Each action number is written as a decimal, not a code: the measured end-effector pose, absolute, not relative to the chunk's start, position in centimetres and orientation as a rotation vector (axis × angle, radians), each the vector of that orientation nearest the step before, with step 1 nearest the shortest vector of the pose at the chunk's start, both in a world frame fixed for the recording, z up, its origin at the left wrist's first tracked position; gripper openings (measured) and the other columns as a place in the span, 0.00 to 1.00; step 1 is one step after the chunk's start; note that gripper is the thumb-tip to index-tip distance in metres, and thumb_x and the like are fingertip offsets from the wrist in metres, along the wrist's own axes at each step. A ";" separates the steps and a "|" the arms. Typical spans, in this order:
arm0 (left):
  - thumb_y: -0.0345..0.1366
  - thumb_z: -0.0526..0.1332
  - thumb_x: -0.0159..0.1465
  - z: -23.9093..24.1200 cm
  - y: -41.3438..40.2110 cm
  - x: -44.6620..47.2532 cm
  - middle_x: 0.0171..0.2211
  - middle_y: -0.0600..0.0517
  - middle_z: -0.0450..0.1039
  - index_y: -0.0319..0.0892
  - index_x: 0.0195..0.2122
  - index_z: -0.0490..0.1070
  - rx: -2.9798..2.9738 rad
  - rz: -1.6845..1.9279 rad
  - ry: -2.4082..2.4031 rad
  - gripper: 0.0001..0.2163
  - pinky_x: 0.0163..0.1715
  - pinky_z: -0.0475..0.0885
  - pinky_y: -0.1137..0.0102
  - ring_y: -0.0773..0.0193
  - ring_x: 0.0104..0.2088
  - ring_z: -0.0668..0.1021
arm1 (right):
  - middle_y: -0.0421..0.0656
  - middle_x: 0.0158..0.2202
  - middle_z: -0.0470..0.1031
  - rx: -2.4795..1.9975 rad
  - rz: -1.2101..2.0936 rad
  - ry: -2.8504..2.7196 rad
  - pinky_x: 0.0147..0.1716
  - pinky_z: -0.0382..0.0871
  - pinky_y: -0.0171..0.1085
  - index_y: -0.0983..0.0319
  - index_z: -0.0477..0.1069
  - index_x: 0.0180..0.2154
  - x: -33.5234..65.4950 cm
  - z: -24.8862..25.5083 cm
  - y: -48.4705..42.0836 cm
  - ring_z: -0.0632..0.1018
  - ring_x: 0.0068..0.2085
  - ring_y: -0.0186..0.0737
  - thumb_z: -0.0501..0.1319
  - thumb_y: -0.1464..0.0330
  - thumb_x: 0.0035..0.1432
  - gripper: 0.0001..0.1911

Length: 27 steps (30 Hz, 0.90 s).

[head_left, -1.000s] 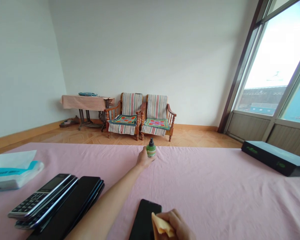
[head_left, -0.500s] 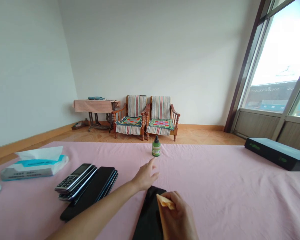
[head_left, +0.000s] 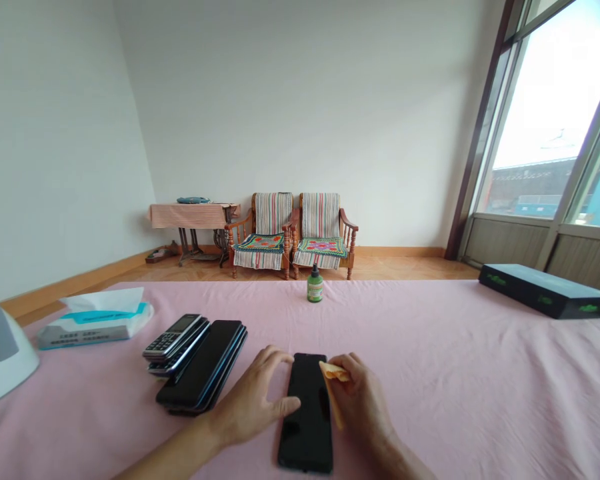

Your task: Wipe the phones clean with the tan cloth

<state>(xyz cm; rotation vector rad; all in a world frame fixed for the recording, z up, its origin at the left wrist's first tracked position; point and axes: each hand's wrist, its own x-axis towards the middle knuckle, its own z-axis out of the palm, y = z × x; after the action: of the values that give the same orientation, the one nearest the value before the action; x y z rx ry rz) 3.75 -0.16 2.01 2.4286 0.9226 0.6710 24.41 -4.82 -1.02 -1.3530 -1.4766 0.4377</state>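
A black smartphone [head_left: 307, 413] lies flat, screen up, on the pink cloth between my hands. My left hand [head_left: 253, 400] is at its left side, fingers spread, the index fingertip by the upper left corner and the thumb over the screen's left part. My right hand [head_left: 363, 400] is closed on a folded yellow-orange cloth [head_left: 336, 373], at the phone's right edge. A green bottle [head_left: 315, 287] with a black nozzle top stands beyond the phone. To the left lie stacked smartphones [head_left: 205, 367] and, beside and partly on them, keypad phones [head_left: 175, 340].
A tissue pack [head_left: 95, 323] lies at the left, near a white and grey appliance [head_left: 5, 360] cut off by the frame. A black box [head_left: 545, 293] sits at the far right of the pink cloth [head_left: 455, 387]. Two wooden chairs [head_left: 320, 227] stand beyond the table.
My left hand has drawn back from near the green bottle to the phone's left side. The phone shows more fully now. My right hand still holds the cloth; the view has shifted slightly.
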 end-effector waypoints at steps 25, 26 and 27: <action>0.37 0.73 0.51 1.4 -4.3 1.9 0.49 0.47 0.70 0.43 0.48 0.72 2.477 0.501 0.891 0.22 0.53 0.67 0.62 0.53 0.50 0.71 | 0.44 0.31 0.69 -1.561 0.151 -1.988 0.32 0.59 0.33 0.63 0.68 0.26 23.2 -0.7 -2.8 0.71 0.32 0.37 0.52 0.83 0.50 0.12; 0.37 0.73 0.51 1.2 -4.1 1.9 0.49 0.48 0.70 0.44 0.48 0.72 2.475 0.500 0.896 0.23 0.54 0.66 0.62 0.53 0.50 0.71 | 0.43 0.31 0.69 -1.548 0.160 -1.986 0.32 0.59 0.33 0.63 0.68 0.26 22.9 -0.8 -3.2 0.71 0.33 0.37 0.52 0.83 0.50 0.12; 0.36 0.73 0.51 1.1 -3.9 1.9 0.50 0.48 0.70 0.44 0.48 0.72 2.472 0.493 0.898 0.23 0.53 0.67 0.61 0.52 0.50 0.71 | 0.43 0.31 0.69 -1.531 0.169 -1.990 0.31 0.59 0.33 0.62 0.68 0.26 22.5 -1.0 -3.7 0.71 0.33 0.37 0.53 0.83 0.50 0.12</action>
<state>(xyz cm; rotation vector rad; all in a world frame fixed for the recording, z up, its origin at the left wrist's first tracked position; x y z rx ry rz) 1.87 -3.94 1.09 2.4721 0.8981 0.4927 22.55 -3.69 -0.96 -1.5308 -1.9903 0.1695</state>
